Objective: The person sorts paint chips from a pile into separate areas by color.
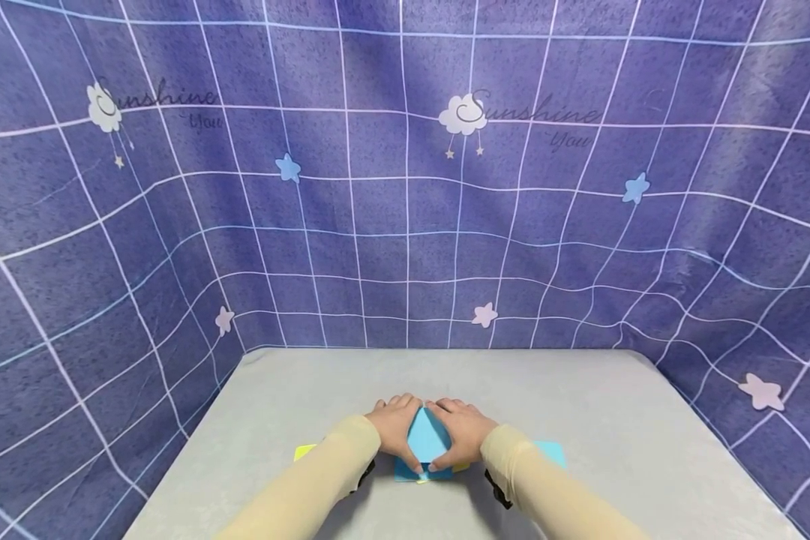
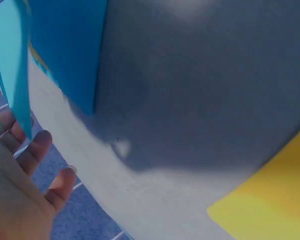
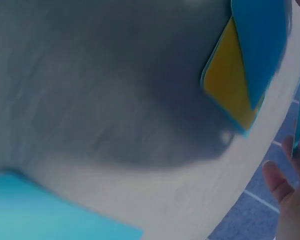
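Observation:
Both hands hold a light blue paper sheet (image 1: 428,435) up between them, thumbs toward the near edge and fingers toward the far edge. My left hand (image 1: 398,426) grips its left side; my right hand (image 1: 471,429) has the right side. In the left wrist view the held sheet (image 2: 12,55) looks bent, its edge against the fingers (image 2: 36,147). Beneath it on the table lies a darker blue sheet (image 2: 67,45). The right wrist view shows this blue sheet (image 3: 264,45) overlapping a yellow sheet (image 3: 230,75) with a blue edge under it.
A yellow sheet (image 1: 304,451) lies left of the hands, partly hidden by the left sleeve. To the right, a light blue sheet (image 1: 551,453) shows past the right sleeve. The grey table (image 1: 439,371) meets a purple grid-patterned cloth (image 1: 405,202) at its back and sides.

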The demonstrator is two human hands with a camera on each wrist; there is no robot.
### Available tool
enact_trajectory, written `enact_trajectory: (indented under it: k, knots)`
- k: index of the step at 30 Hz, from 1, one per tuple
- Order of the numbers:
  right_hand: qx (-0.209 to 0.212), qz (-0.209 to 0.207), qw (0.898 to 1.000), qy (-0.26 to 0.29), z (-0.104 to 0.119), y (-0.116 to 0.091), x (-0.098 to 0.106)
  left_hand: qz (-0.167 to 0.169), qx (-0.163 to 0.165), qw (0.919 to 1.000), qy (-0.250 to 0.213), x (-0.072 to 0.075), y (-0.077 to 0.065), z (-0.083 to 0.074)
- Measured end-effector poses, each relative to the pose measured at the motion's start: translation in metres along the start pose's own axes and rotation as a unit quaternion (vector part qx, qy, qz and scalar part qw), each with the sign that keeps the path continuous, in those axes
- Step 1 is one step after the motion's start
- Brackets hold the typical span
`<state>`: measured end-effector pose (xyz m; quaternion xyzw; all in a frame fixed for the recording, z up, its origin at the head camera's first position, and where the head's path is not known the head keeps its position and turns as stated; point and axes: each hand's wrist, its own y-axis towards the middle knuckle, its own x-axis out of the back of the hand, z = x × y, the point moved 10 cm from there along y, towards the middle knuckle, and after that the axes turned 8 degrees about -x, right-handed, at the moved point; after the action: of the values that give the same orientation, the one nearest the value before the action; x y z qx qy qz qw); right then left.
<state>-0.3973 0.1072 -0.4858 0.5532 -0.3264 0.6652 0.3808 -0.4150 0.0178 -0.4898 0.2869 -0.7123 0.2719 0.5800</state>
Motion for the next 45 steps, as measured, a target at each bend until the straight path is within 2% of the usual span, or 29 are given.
enact_trajectory:
  k: [6,11,17,25,32,39,45]
  knots:
    - [-0.014,0.01,0.999,0.032,-0.019,-0.016,0.008,-0.007,-0.001,0.9999,-0.008,0.003,0.006,-0.011]
    - [-0.03,0.009,0.999,0.036,-0.038,-0.028,0.014,-0.001,-0.008,0.9999,-0.014,-0.002,0.018,-0.021]
    - [-0.049,0.012,0.998,0.021,-0.06,-0.045,0.021,0.01,-0.023,0.9996,-0.013,-0.007,0.038,-0.039]
    - [-0.08,0.038,0.996,0.005,-0.088,-0.072,0.024,0.013,-0.041,0.9988,-0.022,-0.013,0.059,-0.066]
    - [-0.122,0.042,0.992,0.008,-0.115,-0.096,0.025,0.011,-0.079,0.9967,0.018,-0.017,0.078,-0.098]
    - [-0.134,0.053,0.99,0.002,-0.135,-0.107,0.017,0.024,-0.063,0.9969,0.041,-0.027,0.088,-0.114]
    - [-0.167,0.064,0.983,0.031,-0.155,-0.127,0.014,0.044,-0.074,0.994,0.067,-0.034,0.098,-0.142]
